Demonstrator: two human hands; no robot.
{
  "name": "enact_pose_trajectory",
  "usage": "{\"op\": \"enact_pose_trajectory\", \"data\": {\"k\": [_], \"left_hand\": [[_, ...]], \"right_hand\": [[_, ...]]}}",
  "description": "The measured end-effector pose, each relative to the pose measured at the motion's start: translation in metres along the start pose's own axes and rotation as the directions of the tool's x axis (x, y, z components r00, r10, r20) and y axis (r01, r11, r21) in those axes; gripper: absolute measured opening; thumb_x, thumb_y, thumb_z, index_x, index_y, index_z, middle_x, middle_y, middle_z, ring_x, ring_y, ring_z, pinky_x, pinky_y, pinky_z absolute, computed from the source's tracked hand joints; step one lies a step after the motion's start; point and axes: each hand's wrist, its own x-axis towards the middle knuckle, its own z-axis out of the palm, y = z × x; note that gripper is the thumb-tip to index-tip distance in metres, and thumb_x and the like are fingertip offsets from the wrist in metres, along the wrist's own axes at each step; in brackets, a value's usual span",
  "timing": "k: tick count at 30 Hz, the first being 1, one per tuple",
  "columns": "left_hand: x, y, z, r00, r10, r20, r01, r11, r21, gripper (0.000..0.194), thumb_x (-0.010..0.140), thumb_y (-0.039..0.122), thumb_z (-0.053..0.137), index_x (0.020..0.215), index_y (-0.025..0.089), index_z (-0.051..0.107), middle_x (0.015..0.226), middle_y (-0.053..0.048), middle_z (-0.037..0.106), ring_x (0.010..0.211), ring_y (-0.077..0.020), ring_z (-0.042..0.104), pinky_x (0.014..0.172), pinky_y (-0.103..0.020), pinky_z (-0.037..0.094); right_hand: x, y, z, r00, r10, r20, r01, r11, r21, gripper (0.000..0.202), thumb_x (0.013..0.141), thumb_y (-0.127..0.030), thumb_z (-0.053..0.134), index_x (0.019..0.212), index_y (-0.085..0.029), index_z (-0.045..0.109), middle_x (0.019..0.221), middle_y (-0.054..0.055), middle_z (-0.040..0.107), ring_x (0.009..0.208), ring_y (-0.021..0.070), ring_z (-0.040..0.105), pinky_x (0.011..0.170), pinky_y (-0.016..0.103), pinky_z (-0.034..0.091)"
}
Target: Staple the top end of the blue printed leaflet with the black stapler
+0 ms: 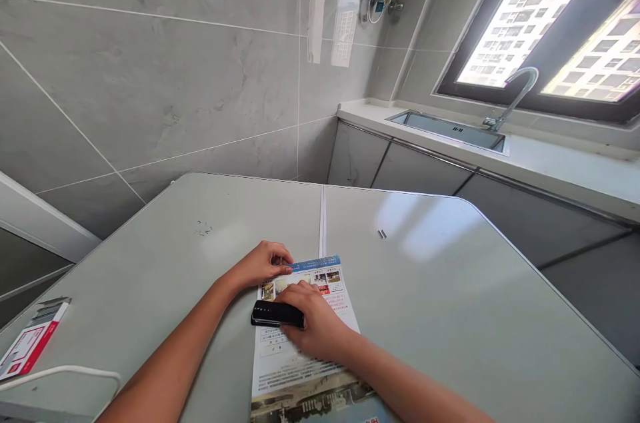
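A black stapler (270, 314) lies across the left edge of a printed leaflet (300, 364) on the table. My right hand (315, 320) is wrapped round the stapler's right end, thumb below and fingers above. My left hand (264, 259) is closed at the leaflet's upper left corner, its fingertips pinching the blue top edge. The leaflet has small photos and printed text, and a landscape picture at its near end, partly under my right forearm. Whether a staple sits in the paper is hidden.
Two short staple strips (382, 234) lie on the grey table (430, 316). Loose staples (204, 228) are scattered at the left. A red and white packet (33, 342) and a white cable (70, 370) lie at the left edge. Beyond stands a counter with a sink (450, 131).
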Motion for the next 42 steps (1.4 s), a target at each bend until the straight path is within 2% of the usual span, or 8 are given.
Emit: {"op": "enact_pose_trajectory", "data": {"k": [11,20,23,25,27,30,32,42], "left_hand": [[-0.007,-0.043,-0.037,0.999,0.004,-0.039,-0.004,1.000,0.016,0.022,0.082,0.039,0.078,0.090,0.019,0.082,0.088,-0.004,0.072,0.078,-0.0163,0.060,0.072,-0.027,0.045],[-0.010,-0.057,-0.045,0.992,0.091,-0.091,-0.085,0.994,0.069,0.018,0.084,0.040,0.079,0.095,0.025,0.082,0.098,-0.004,0.072,0.098,-0.0204,0.064,0.089,-0.030,0.048],[-0.009,-0.060,-0.045,0.992,0.095,-0.088,-0.091,0.995,0.047,0.021,0.085,0.042,0.078,0.095,0.025,0.082,0.097,-0.005,0.072,0.094,-0.0197,0.065,0.087,-0.030,0.048],[-0.008,-0.060,-0.044,0.992,0.089,-0.089,-0.086,0.996,0.029,0.022,0.085,0.043,0.077,0.096,0.024,0.082,0.096,-0.005,0.072,0.092,-0.0194,0.065,0.085,-0.030,0.048],[-0.007,-0.060,-0.043,0.994,0.077,-0.081,-0.076,0.997,0.024,0.022,0.085,0.042,0.077,0.094,0.022,0.082,0.094,-0.005,0.073,0.089,-0.0187,0.064,0.082,-0.029,0.047],[-0.006,-0.059,-0.042,0.996,0.060,-0.063,-0.058,0.998,0.033,0.021,0.084,0.040,0.077,0.089,0.020,0.081,0.088,-0.004,0.072,0.080,-0.0160,0.059,0.074,-0.027,0.043],[-0.005,-0.058,-0.041,0.997,0.056,-0.061,-0.055,0.998,0.027,0.020,0.083,0.037,0.076,0.085,0.018,0.080,0.084,-0.003,0.071,0.075,-0.0144,0.054,0.071,-0.026,0.041],[-0.006,-0.058,-0.039,0.996,0.042,-0.083,-0.044,0.999,-0.029,0.017,0.081,0.033,0.076,0.086,0.017,0.080,0.083,-0.003,0.069,0.073,-0.0137,0.051,0.069,-0.025,0.040]], "right_hand": [[0.048,-0.008,0.043,0.993,0.039,-0.112,-0.039,0.999,0.000,0.038,0.077,-0.015,0.071,0.113,-0.029,0.070,0.110,0.002,0.071,0.110,0.0261,0.058,0.097,0.042,0.037],[0.054,-0.013,0.058,0.973,0.074,-0.219,-0.078,0.997,-0.010,0.044,0.075,-0.012,0.071,0.116,-0.027,0.065,0.113,0.003,0.070,0.108,0.0265,0.058,0.095,0.042,0.042],[0.053,-0.010,0.041,0.981,0.032,-0.190,-0.017,0.997,0.079,0.050,0.076,-0.023,0.080,0.123,-0.028,0.063,0.117,0.003,0.069,0.109,0.0250,0.059,0.093,0.039,0.045],[0.051,0.001,0.016,0.979,0.026,-0.201,-0.005,0.995,0.104,0.039,0.081,-0.029,0.079,0.117,-0.027,0.067,0.113,0.003,0.070,0.104,0.0225,0.061,0.089,0.036,0.047],[0.049,0.021,-0.016,0.964,0.066,-0.258,-0.062,0.998,0.025,0.012,0.088,-0.024,0.069,0.100,-0.025,0.072,0.099,0.003,0.071,0.097,0.0208,0.061,0.089,0.036,0.046],[0.044,0.054,-0.061,0.898,0.151,-0.413,-0.215,0.970,-0.114,0.017,0.086,-0.015,0.062,0.090,-0.024,0.075,0.093,0.004,0.069,0.093,0.0216,0.059,0.090,0.039,0.046],[0.042,0.070,-0.079,0.901,0.180,-0.395,-0.241,0.964,-0.111,0.018,0.083,-0.020,0.065,0.095,-0.024,0.078,0.096,0.004,0.070,0.091,0.0216,0.060,0.089,0.039,0.047],[0.038,0.077,-0.084,0.899,0.303,-0.316,-0.264,0.951,0.159,0.024,0.082,-0.039,0.068,0.093,-0.023,0.081,0.081,0.004,0.075,0.074,0.0192,0.062,0.072,0.033,0.048]]}}
